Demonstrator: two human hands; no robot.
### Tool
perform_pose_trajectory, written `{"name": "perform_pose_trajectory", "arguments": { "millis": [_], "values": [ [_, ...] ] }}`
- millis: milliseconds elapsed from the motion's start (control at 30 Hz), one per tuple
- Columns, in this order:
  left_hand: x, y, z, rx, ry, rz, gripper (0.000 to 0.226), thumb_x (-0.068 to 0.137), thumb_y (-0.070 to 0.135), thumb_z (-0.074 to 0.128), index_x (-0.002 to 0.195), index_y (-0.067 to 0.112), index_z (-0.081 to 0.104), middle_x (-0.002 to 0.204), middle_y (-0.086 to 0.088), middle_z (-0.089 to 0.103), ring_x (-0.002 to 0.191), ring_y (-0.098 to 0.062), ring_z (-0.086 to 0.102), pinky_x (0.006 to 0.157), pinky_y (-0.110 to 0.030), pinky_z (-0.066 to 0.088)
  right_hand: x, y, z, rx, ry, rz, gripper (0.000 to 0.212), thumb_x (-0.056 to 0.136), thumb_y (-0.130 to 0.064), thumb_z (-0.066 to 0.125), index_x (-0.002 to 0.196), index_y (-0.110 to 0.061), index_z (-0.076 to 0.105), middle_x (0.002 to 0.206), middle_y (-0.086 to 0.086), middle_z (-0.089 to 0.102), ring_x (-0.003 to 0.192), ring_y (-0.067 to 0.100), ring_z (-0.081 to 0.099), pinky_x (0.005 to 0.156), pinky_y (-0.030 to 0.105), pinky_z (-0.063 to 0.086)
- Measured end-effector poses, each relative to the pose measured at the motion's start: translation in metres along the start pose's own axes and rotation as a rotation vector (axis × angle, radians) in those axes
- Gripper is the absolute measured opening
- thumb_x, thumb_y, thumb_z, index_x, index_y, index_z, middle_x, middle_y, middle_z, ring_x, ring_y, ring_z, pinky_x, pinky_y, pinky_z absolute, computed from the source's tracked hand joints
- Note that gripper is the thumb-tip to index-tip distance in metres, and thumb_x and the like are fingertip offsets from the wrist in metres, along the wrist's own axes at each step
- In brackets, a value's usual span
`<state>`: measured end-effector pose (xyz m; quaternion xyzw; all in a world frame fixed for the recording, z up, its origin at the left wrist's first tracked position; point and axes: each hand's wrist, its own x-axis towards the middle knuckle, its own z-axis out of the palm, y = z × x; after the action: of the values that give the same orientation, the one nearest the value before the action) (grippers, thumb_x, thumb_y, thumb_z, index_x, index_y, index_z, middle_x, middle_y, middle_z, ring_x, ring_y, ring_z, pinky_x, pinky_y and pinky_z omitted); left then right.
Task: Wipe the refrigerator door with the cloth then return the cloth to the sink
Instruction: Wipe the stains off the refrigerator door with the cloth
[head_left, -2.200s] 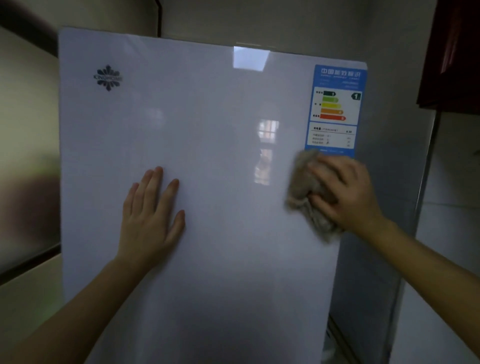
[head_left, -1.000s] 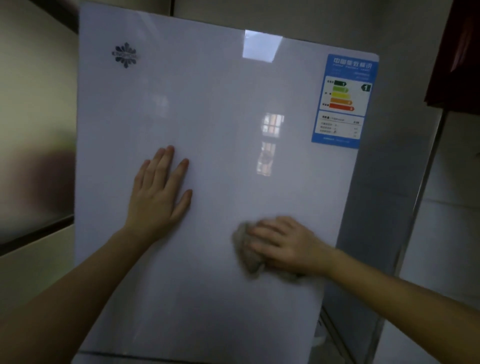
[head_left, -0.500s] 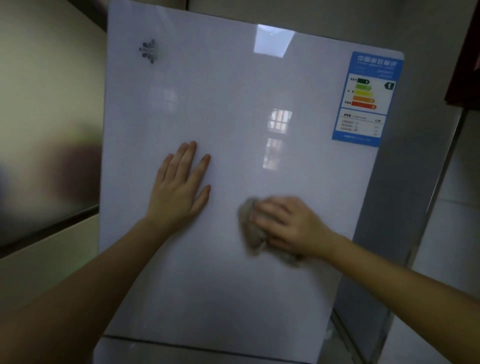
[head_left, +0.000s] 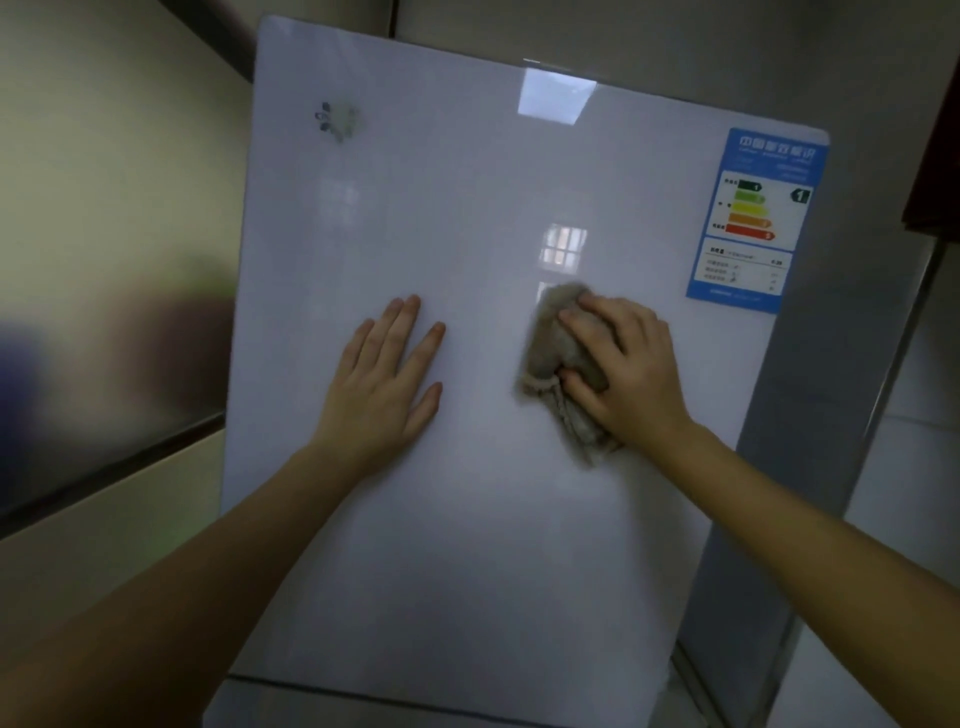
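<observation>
Left hand (head_left: 382, 387) lies flat, fingers straight, mid refrigerator door (head_left: 467, 545); right hand (head_left: 626, 371) grips the cloth (head_left: 550, 343), pressing it nearer the door's right edge.

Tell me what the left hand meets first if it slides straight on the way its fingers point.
Nothing, as far as the picture shows: the left hand lies flat on the refrigerator door, fingers aimed up and slightly right, over bare door to its top edge. The cloth lies off that line.
</observation>
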<state>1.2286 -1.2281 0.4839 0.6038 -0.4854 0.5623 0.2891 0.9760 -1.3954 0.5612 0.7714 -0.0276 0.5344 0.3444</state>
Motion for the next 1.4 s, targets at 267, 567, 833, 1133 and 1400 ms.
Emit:
{"name": "perform_pose_trajectory", "arguments": {
  "millis": [267, 567, 833, 1133, 1400],
  "values": [
    [-0.027, -0.051, -0.016, -0.017, -0.070, -0.139, 0.063, 0.100, 0.042, 0.038, 0.154, 0.010, 0.036, 0.164, -0.021, 0.025, 0.153, -0.037, 0.024, 0.124, -0.051, 0.020, -0.038, -0.054, 0.023, 0.081, -0.153, -0.474, 0.038, 0.099, -0.035, 0.063, 0.132, -0.017, 0.068, 0.136, 0.012, 0.065, 0.116, 0.033, 0.064, 0.091, 0.040, 0.049],
    [-0.066, -0.081, -0.017, -0.020, -0.078, -0.153, 0.060, 0.100, 0.040, 0.041, 0.151, 0.009, 0.042, 0.163, -0.022, 0.028, 0.150, -0.039, 0.030, 0.119, -0.050, 0.029, 0.075, -0.035, 0.021, 0.041, 0.132, 0.169, 0.056, 0.088, -0.033, 0.074, 0.139, -0.015, 0.060, 0.141, 0.013, 0.056, 0.122, 0.036, 0.053, 0.097, 0.040, 0.039],
    [-0.082, -0.094, -0.011, 0.007, -0.092, -0.132, 0.061, 0.100, 0.039, 0.045, 0.154, 0.011, 0.037, 0.164, -0.021, 0.026, 0.151, -0.038, 0.028, 0.120, -0.049, 0.027, -0.017, -0.128, 0.067, 0.142, -0.163, -0.537, 0.033, 0.100, -0.035, 0.061, 0.126, -0.017, 0.071, 0.135, 0.013, 0.065, 0.117, 0.033, 0.060, 0.094, 0.041, 0.046],
    [-0.084, -0.094, -0.005, -0.026, -0.048, -0.126, 0.062, 0.101, 0.039, 0.046, 0.154, 0.010, 0.037, 0.163, -0.021, 0.028, 0.151, -0.036, 0.028, 0.121, -0.049, 0.027, 0.076, -0.087, 0.053, 0.056, 0.063, -0.051, 0.051, 0.089, -0.033, 0.072, 0.135, -0.015, 0.065, 0.138, 0.015, 0.061, 0.118, 0.037, 0.058, 0.096, 0.042, 0.041],
    [-0.085, -0.095, 0.000, -0.030, 0.004, -0.119, 0.060, 0.101, 0.039, 0.046, 0.154, 0.012, 0.038, 0.163, -0.020, 0.030, 0.151, -0.034, 0.030, 0.122, -0.048, 0.027, 0.068, -0.125, 0.077, 0.112, 0.005, -0.111, 0.049, 0.088, -0.031, 0.073, 0.132, -0.010, 0.066, 0.137, 0.022, 0.061, 0.116, 0.044, 0.060, 0.098, 0.049, 0.047]
  ]
}}
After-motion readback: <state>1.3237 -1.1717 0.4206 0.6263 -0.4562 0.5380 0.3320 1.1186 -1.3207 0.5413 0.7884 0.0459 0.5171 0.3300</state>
